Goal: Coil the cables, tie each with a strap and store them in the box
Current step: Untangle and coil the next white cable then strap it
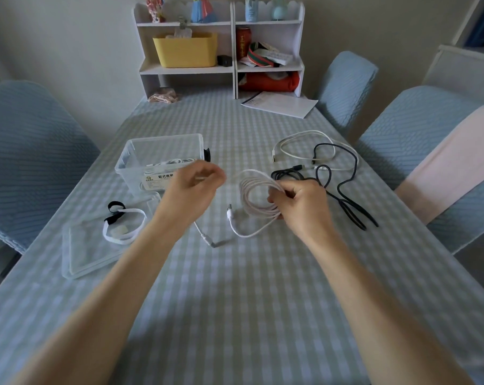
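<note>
Both forearms are bare to the frame's edge; the hands apparently wear no rings.

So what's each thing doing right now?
white cable: partly coiled, held by right hand
left hand: pinching the cable's loose end
clear box: open, a white cable inside
lid: off, flat on table
straps: lying unused
black cables: loose, uncoiled
</note>
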`<state>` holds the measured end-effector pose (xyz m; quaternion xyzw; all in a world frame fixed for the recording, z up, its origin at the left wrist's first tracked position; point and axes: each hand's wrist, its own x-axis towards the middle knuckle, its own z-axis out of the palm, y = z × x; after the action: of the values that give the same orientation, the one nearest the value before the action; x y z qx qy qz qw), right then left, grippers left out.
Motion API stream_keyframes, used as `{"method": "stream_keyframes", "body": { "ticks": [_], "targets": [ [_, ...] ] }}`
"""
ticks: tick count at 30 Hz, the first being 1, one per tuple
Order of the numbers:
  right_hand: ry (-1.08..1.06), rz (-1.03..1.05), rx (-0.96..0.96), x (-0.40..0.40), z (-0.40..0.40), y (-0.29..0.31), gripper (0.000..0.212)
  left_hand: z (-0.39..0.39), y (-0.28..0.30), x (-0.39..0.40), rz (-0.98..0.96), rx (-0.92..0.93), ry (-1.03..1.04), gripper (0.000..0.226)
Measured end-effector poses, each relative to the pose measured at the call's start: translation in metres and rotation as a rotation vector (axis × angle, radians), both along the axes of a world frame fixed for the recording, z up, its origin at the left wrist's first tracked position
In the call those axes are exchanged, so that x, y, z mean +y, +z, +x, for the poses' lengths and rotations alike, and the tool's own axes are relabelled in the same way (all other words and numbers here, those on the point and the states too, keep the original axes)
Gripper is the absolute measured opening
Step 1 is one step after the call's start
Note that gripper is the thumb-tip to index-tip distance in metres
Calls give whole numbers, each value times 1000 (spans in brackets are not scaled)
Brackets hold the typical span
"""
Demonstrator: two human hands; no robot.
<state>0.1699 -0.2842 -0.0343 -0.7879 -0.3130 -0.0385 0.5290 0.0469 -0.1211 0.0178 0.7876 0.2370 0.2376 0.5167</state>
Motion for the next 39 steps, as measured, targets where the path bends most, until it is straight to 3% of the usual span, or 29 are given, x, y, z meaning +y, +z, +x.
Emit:
{"method": "stream_keyframes", "body": {
  "ticks": [4,7,9,10,12,15,18,22,30,32,34,39],
  "targets": [
    [139,-111,-89,3,-10,6,20,0,7,0,638,-158,-177,37],
    [157,-138,-122,2,-14,12,16,15,14,-7,894,175,-387,46],
    [149,-122,-121,-1,-12,13,17,27,19,-11,956,388,-413,20],
    [141,-105,-130,-2,-11,14,17,30,21,-11,921,393,-417,10],
    [122,-51,-151,-1,-12,16,16,31,22,-9,881,323,-419,27],
    [102,47,-91,0,-14,23,12,30,20,-8,910,269,-392,20],
    [151,125,142,-4,-16,31,10,31,10,-8,881,219,-335,22],
    [192,125,436,-7,-20,32,25,26,-9,1,621,174,-149,22],
    [389,-421,266,-13,-17,23,26,12,-39,14,230,132,94,23],
    [473,-488,287,-14,-16,25,40,9,-42,18,123,105,137,22],
    [551,-553,301,-18,-15,27,51,8,-44,21,85,93,160,22],
    [535,-678,139,-13,-20,25,24,7,-43,26,203,107,170,22]
  ]
}}
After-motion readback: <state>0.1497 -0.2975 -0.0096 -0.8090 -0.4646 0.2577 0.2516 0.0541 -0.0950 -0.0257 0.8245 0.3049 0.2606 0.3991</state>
